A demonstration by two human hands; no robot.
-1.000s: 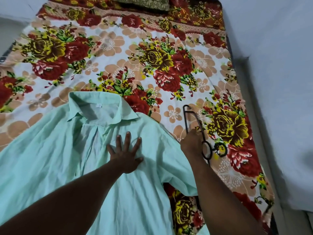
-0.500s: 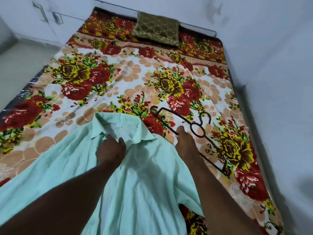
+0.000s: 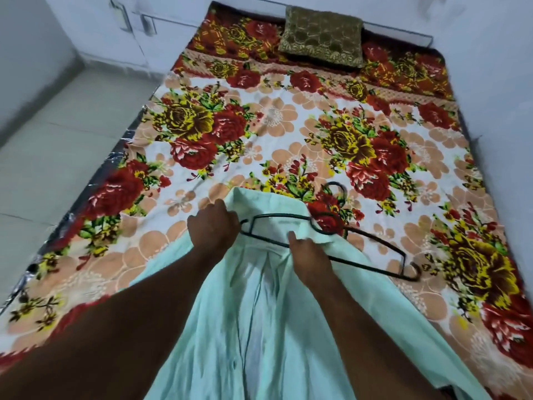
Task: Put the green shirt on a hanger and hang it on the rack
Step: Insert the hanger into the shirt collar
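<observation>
On bedspread (image 3: pixel 288 125), hanger (image 3: pixel 375 239) across shirt (image 3: pixel 259 327), floor (image 3: pixel 57 145) left

Light: even, diffuse, moderately bright, cool white; source not in view. Shadows weak, no strong glare.

At the grip, left hand (image 3: pixel 213 226) and right hand (image 3: pixel 311 256) read fairly crisp; the thin hanger (image 3: pixel 375 241) bar too.

Below the grip, forearms go dark and the green shirt (image 3: pixel 259 327) smears soft.

Beyond it, the bedsheet (image 3: pixel 288 125) print is sharp.

Left of it, small glints along the bed edge (image 3: pixel 83 197).

Far from it, wall lines bow: wide-angle distortion.
</observation>
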